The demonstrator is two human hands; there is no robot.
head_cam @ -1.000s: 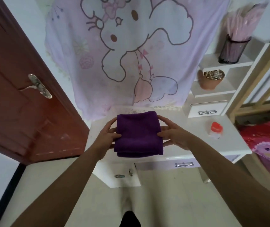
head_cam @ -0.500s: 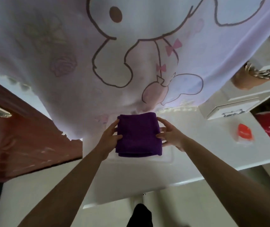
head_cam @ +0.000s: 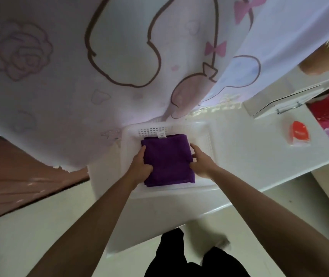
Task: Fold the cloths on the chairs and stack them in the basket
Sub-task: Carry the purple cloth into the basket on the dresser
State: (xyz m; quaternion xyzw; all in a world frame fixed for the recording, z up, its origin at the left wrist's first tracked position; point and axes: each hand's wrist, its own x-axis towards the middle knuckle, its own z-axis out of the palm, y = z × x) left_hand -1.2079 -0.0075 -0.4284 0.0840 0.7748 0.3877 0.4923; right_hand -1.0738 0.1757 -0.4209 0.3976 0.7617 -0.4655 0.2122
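As the folded purple cloth [head_cam: 167, 159] lies inside the white basket [head_cam: 151, 131] on the desk [head_cam: 259, 152], left hand [head_cam: 141, 168] and right hand [head_cam: 201, 162] each clasp one side edge with curled fingers, so placement appears in hand, and release without disturbing the fold should follow.

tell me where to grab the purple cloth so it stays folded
Take the purple cloth by its left and right edges, one hand from each side, as the left hand and right hand do. It's a flat folded stack in the basket; pinching the sides should keep layers together.
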